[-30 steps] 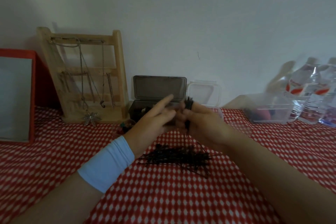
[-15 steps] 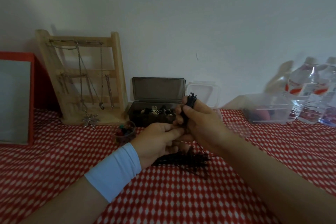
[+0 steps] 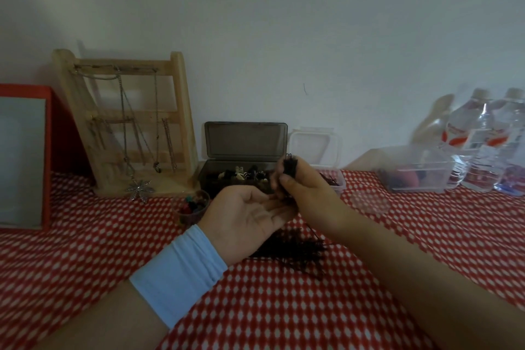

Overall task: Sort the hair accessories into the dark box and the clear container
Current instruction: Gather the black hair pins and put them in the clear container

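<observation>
My right hand (image 3: 305,190) grips an upright bundle of black hairpins (image 3: 289,166), their looped ends sticking up above my fingers. My left hand (image 3: 250,216) lies palm up under the bundle's lower end, fingers relaxed. A pile of loose black hairpins (image 3: 295,248) lies on the red checked cloth below both hands. Behind them the dark box (image 3: 227,179) stands with its lid up and small hair accessories inside. To its right, the clear container (image 3: 339,182) holds some dark pins, partly hidden by my right hand.
A wooden jewellery stand (image 3: 127,128) with necklaces stands at back left beside a red-framed mirror (image 3: 22,156). A small cup of coloured bits (image 3: 193,207) sits left of my hands. Another clear tub (image 3: 417,172), a round clear lid (image 3: 369,202) and two water bottles (image 3: 483,142) are at right.
My left hand turned palm up and opened under the bundle. My right hand kept its hold on the hairpins and stayed in front of the dark box.
</observation>
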Demonstrator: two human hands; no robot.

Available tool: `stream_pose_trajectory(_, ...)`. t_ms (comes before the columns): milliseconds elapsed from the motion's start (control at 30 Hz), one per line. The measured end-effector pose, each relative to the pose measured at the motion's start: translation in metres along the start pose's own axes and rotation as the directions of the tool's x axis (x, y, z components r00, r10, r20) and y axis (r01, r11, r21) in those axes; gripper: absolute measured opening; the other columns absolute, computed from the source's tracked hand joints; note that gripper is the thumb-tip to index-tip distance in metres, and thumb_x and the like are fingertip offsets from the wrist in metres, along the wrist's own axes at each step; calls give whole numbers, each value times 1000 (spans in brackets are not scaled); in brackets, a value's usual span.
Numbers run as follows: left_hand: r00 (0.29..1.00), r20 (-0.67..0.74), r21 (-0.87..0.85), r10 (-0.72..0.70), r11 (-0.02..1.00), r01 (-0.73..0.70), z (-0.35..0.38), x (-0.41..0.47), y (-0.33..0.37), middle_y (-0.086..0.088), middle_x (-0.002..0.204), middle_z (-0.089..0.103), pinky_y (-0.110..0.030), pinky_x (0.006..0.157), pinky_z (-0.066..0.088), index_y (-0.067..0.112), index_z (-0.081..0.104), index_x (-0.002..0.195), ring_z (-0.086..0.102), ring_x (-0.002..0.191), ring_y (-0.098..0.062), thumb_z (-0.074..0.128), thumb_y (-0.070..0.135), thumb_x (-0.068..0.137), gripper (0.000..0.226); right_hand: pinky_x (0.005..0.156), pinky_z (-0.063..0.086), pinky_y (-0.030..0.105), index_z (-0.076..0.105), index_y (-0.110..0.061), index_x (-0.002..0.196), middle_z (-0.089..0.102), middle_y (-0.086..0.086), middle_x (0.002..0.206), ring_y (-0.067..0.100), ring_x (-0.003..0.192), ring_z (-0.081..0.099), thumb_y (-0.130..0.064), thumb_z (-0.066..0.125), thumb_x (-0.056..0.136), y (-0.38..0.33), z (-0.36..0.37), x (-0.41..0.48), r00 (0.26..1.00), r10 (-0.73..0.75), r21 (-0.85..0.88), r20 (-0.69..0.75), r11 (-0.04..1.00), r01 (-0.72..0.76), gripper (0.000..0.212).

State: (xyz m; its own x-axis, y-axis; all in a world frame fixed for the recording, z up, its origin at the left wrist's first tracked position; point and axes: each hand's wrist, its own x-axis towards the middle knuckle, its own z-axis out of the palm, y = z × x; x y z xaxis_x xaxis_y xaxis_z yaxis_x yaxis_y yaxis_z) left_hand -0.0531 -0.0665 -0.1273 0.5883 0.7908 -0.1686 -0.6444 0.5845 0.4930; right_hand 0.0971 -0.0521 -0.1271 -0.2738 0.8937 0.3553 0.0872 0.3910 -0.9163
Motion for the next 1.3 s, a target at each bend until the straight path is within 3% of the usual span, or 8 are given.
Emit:
stream_pose_trajectory(167,998,-61,105,-33,994,40,-5,0,4,-22,117,53,-53,108,39,-10,50,129,47,121,-29,49,4,80,52,71,42,28,48,-6,104,50,6,80,20,78,45,4,34,104,-1,-2,0,999,34,-3,34,999,-34,17)
stream_pose_trajectory(367,997,63,-54,-33,998,36,-8,2,6,-40,134,45,-56,108,34,-22,36,132,46,129,-48,45,9,88,55,72,43,25,50,-11,105,55,0,81,13,77,50,2,35,104,5,-7,2,998,22,-10,58,1000,-22,20)
stream_pose_trajectory(467,999,-10,130,-45,990,46,-8,2,5,-32,132,54,-55,99,45,-12,48,129,56,120,-44,47,12,88,48,70,43,28,51,-10,107,52,2,74,13,71,49,1,35,105,9,-10,4,996,76,51,56,996,-79,20)
stream_pose_trajectory(600,937,-278,806,212,582,107,5,4,14,-13,120,67,-43,88,56,14,60,119,68,105,-29,46,18,99,25,61,43,21,55,-9,109,51,2,68,9,61,48,3,35,103,10,-23,4,980,170,57,105,983,-176,23)
stream_pose_trajectory(700,834,82,993,545,30,-117,14,12,23,7,129,57,-22,98,44,30,55,128,55,113,-1,45,20,101,30,59,41,26,59,-12,96,54,1,68,13,60,48,1,38,101,10,-32,4,951,255,72,178,960,-271,25)
stream_pose_trajectory(867,924,273,958,267,11,-286,26,33,26,14,145,45,-10,106,30,24,42,145,42,131,3,42,7,101,47,62,43,29,58,-3,101,58,0,69,15,64,51,-7,44,103,0,-46,13,936,303,-37,179,953,-301,14)
stream_pose_trajectory(1067,903,329,943,278,-148,-298,41,66,47,7,143,50,-5,102,32,18,45,144,45,127,4,40,2,100,46,56,46,24,60,-14,100,61,4,75,14,61,55,-4,45,101,-22,-87,40,907,401,-350,130,874,-337,18)
stream_pose_trajectory(1300,882,289,923,372,-354,-153,35,109,58,9,146,48,-21,108,29,28,47,143,43,133,-9,38,15,101,44,89,45,29,66,-19,117,62,4,124,20,105,58,-7,46,102,-2,-107,77,918,387,-900,81,423,-100,28)
